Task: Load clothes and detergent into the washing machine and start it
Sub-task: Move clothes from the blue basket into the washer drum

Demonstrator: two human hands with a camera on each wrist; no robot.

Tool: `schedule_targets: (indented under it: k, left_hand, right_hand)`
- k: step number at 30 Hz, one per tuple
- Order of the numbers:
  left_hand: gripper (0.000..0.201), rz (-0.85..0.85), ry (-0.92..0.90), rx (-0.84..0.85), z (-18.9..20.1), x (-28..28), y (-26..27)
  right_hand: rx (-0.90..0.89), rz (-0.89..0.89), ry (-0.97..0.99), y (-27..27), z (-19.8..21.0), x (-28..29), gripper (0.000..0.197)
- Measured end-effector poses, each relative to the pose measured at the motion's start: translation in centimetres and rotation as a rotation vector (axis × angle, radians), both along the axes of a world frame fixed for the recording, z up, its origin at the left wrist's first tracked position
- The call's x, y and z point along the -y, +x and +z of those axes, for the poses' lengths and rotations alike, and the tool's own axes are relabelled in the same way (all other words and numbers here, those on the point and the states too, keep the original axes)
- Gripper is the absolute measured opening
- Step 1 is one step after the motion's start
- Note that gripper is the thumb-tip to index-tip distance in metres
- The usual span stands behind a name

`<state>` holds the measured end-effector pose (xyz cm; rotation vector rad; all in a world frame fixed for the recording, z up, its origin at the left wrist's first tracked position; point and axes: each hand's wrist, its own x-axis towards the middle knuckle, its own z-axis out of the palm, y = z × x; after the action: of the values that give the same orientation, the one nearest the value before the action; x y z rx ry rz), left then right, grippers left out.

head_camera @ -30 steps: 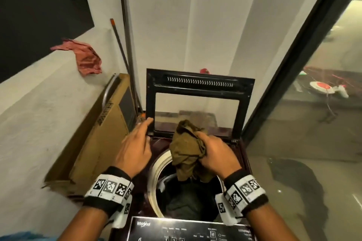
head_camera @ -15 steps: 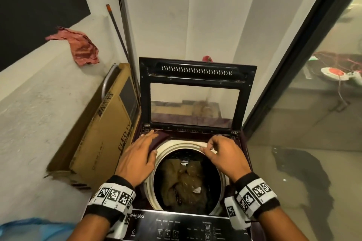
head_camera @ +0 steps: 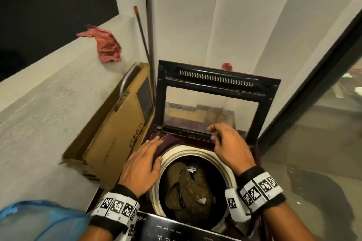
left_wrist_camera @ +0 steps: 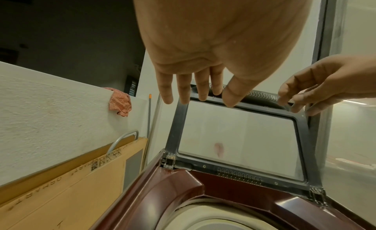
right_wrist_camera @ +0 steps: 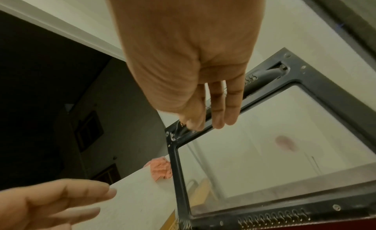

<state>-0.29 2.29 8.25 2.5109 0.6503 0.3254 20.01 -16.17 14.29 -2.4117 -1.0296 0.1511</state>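
Rough plaster wall (head_camera: pixel 49 107) flanks maroon washing machine (head_camera: pixel 172 139); olive clothes (head_camera: pixel 188 188) fill round drum; left hand (head_camera: pixel 141 166), right hand (head_camera: pixel 231 146) empty, fingers extended, loosely apart

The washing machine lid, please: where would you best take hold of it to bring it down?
Grip the lid by its top free edge, from the front: it stands upright, hinged at the bottom rear of the machine. The right hand is nearer.

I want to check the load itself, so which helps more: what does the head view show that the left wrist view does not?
Only the head view shows the olive clothes down in the drum and the control panel. Only the left wrist view shows the left hand from its palm side, fingers straight. Both show the raised lid, the right hand holding nothing, the cardboard box and the red cloth.
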Motion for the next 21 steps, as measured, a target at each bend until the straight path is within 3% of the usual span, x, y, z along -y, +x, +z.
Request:
schedule_targets:
  k: [1, 5, 8, 11, 15, 21]
  left_hand:
    - [0.053, 0.02, -0.005, -0.002, -0.2, 0.2, -0.8]
    - [0.054, 0.114, -0.016, -0.01, -0.4, 1.0, -3.4]
    - [0.057, 0.216, -0.044, -0.012, -0.9, 1.3, -6.2]
    - [0.06, 0.337, -0.054, 0.002, -1.3, 1.3, -10.0]
    - [0.061, 0.472, -0.057, 0.0, -2.4, 1.2, -15.6]
    - [0.063, 0.738, -0.106, 0.105, -6.2, 1.8, -28.5]
  right_hand:
    - [0.012, 0.017, 0.005, -0.7, -0.5, -0.4, 0.012]
    - [0.034, 0.034, 0.015, -2.7, -2.2, -1.3, 0.03]
    - [0.012, 0.179, -0.071, -4.5, -3.6, -2.3, 0.008]
    - [0.045, 0.393, -0.141, -7.6, -4.3, -4.0, 0.045]
    - [0.095, 0.63, -0.182, -13.1, -5.5, -6.5, 0.038]
    - [0.129, 0.904, -0.267, -25.2, -8.2, -11.6, 0.04]
